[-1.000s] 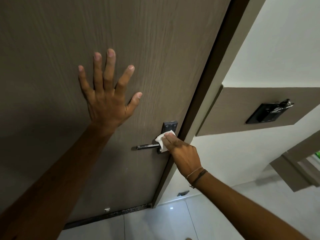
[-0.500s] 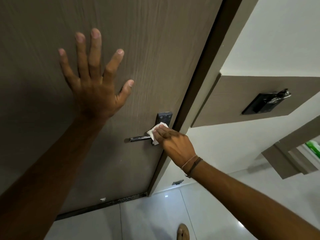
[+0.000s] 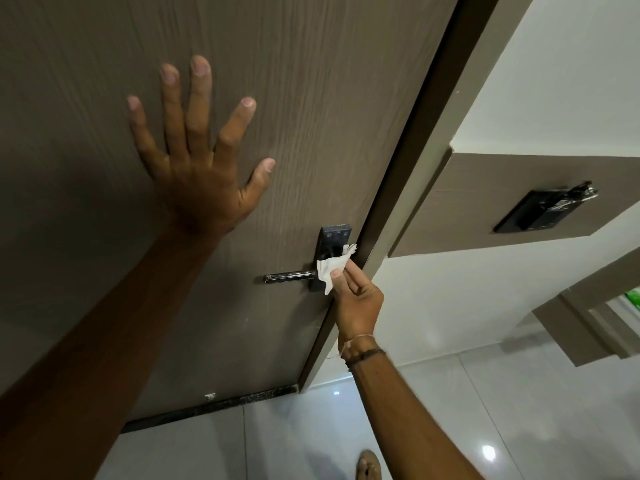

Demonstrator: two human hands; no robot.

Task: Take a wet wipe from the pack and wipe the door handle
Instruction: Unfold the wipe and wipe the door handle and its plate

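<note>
A dark metal lever door handle (image 3: 291, 276) sticks out leftward from a black backplate (image 3: 333, 241) on the brown wooden door (image 3: 311, 98). My right hand (image 3: 356, 299) pinches a crumpled white wet wipe (image 3: 330, 270) and holds it against the base of the lever, over the lower part of the backplate. My left hand (image 3: 201, 161) lies flat on the door above and left of the handle, fingers spread. The wipe pack is not in view.
The door frame (image 3: 426, 140) runs diagonally just right of the handle. On the white wall, a brown panel carries a black switch plate (image 3: 540, 211). Glossy white floor tiles (image 3: 519, 410) lie below, with my sandalled foot (image 3: 369, 465) at the bottom edge.
My right hand has turned and drawn the wipe off the lever's near end towards the backplate, so the wipe hangs looser. My left hand stays spread on the door.
</note>
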